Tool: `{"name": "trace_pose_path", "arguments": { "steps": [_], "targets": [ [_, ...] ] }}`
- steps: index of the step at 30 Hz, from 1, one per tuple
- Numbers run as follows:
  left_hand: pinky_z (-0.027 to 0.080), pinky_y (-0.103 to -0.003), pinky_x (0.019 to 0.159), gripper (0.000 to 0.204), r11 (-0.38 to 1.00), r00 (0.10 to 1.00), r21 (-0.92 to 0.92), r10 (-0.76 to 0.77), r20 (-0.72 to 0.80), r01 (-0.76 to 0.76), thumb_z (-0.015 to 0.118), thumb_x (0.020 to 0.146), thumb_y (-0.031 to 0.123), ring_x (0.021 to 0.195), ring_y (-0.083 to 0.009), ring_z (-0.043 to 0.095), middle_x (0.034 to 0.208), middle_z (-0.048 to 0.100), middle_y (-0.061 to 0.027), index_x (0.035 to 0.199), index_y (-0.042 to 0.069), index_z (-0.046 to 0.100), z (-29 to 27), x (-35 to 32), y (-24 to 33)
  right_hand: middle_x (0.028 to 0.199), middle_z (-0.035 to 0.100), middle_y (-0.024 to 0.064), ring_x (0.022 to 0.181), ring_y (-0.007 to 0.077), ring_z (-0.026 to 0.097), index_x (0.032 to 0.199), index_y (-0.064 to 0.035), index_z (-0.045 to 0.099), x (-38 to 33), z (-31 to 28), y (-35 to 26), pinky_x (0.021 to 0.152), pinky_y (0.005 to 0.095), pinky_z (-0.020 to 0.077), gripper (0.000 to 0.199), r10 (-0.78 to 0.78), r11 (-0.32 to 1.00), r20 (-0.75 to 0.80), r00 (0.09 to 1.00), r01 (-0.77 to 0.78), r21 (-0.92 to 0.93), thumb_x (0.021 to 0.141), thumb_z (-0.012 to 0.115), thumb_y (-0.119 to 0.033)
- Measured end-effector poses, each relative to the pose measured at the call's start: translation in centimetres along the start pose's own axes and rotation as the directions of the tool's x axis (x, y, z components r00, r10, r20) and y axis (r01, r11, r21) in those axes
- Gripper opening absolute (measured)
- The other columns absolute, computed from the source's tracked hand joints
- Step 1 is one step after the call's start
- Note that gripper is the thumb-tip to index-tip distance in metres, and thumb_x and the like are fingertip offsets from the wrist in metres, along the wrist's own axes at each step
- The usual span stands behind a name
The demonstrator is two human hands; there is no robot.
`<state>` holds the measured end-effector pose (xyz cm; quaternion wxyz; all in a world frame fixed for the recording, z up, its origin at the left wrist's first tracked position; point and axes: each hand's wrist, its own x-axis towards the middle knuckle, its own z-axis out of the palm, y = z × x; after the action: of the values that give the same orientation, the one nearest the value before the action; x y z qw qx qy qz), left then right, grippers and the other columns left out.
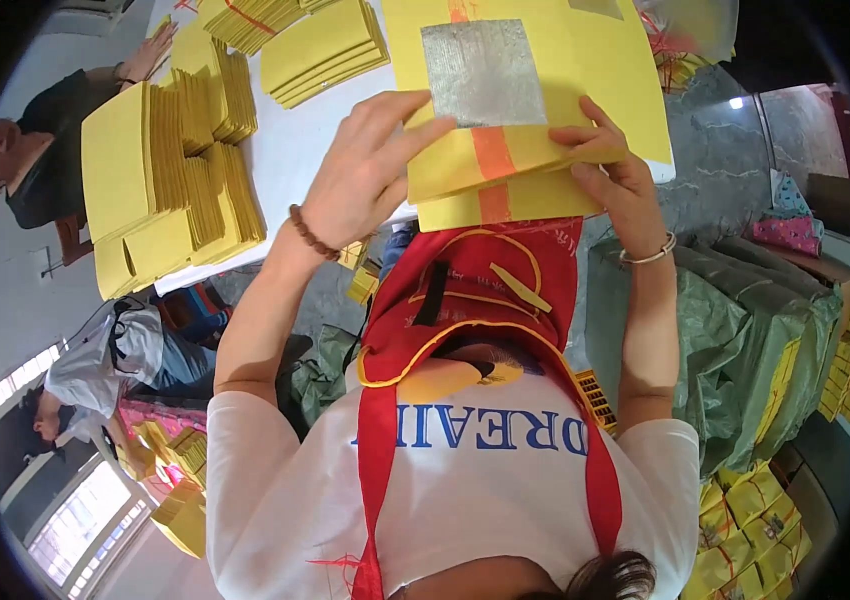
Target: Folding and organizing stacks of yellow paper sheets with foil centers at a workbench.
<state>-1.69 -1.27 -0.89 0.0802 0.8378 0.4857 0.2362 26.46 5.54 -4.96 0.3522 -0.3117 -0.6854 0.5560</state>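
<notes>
In front of me on the table lies a large yellow paper sheet (pixel 610 55) with a silver square (pixel 485 75) and an orange stripe. Its near part is a folded yellow paper flap (pixel 455 175), raised in layers toward me. My left hand (pixel 370 155) is at the flap's left end, fingers stretched and apart, the tips on the paper and the silver square's edge. My right hand (pixel 620 175) grips the flap's right end, thumb below and fingers above. Part of my left thumb's contact is hidden.
Stacks of folded yellow paper (pixel 145 170) stand at the table's left, with flatter piles (pixel 325 50) behind. A person (pixel 55 150) reaches over the far left; another person (pixel 115 350) is lower left. Green-wrapped bales (pixel 745 340) and tied yellow bundles (pixel 750 525) sit at right.
</notes>
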Motion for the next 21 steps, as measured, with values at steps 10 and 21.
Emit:
{"name": "trace_pose_path", "arguments": {
  "steps": [10, 21],
  "targets": [
    [0.045, -0.033, 0.078, 0.037, 0.937, 0.972, 0.334, 0.161, -0.170, -0.097, 0.056, 0.070, 0.009, 0.097, -0.0246, 0.055, 0.109, 0.059, -0.0090, 0.106, 0.014, 0.062, -2.3, 0.4, 2.5, 0.127, 0.052, 0.0103, 0.127, 0.0285, 0.038, 0.103, -0.0070, 0.063, 0.5, -0.6, -2.7, 0.101, 0.0379, 0.0339, 0.035, -0.319, 0.877, -0.116, 0.941, 0.247, -0.411, 0.070, 0.070, -0.009],
    [0.045, -0.034, 0.058, 0.018, 0.877, 0.936, -0.366, -0.349, -0.042, 0.311, 0.058, 0.084, 0.013, 0.064, -0.0272, 0.055, 0.074, 0.058, -0.0147, 0.097, 0.001, 0.060, -0.6, -0.5, 3.2, 0.093, 0.065, 0.0103, 0.080, 0.0179, 0.063, 0.103, -0.0039, 0.061, -0.6, 0.4, -4.1, 0.063, 0.0255, 0.0490, 0.024, -0.068, 0.914, -0.064, 0.996, 0.036, -0.403, 0.079, 0.065, -0.004]
  ]
}}
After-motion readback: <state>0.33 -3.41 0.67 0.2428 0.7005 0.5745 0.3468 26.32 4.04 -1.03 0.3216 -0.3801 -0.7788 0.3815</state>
